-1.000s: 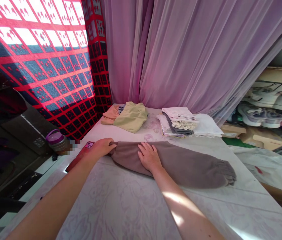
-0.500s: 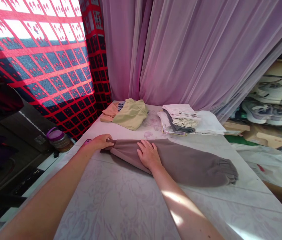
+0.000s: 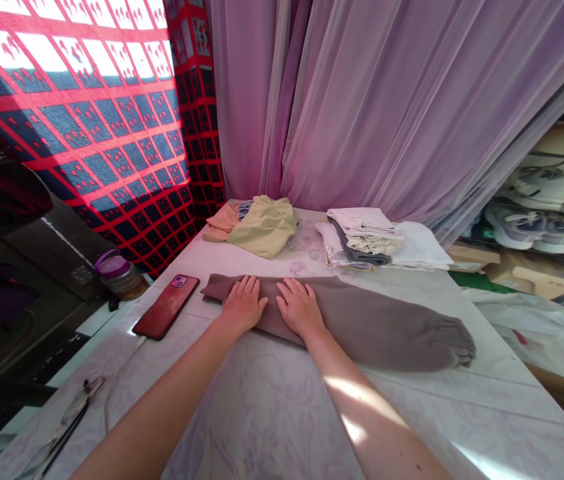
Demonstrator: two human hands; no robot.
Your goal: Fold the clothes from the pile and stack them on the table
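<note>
A pair of brown-grey trousers (image 3: 372, 320), folded lengthwise, lies across the cloth-covered table (image 3: 262, 413). Its gathered elastic end points right. My left hand (image 3: 245, 301) rests flat on the narrower left part, fingers stretched out. Close beside it, my right hand (image 3: 300, 305) lies flat on the middle of the fabric, fingers slightly spread. Both palms press on the cloth without gripping it. A red phone (image 3: 167, 308) with a cable lies left of the trousers.
Behind the trousers lie green and orange garments (image 3: 265, 230) and a stack of folded clothes (image 3: 362, 233). Glasses (image 3: 79, 403) rest at the table's left edge, near a purple-lidded jar (image 3: 121, 277) beyond it. Shoes (image 3: 532, 223) stand on shelves at right; a purple curtain (image 3: 362, 100) hangs behind.
My left hand has let go of the trousers' left end and moved right onto the fabric, lying flat. The phone and glasses have come into view. My right hand has stayed put.
</note>
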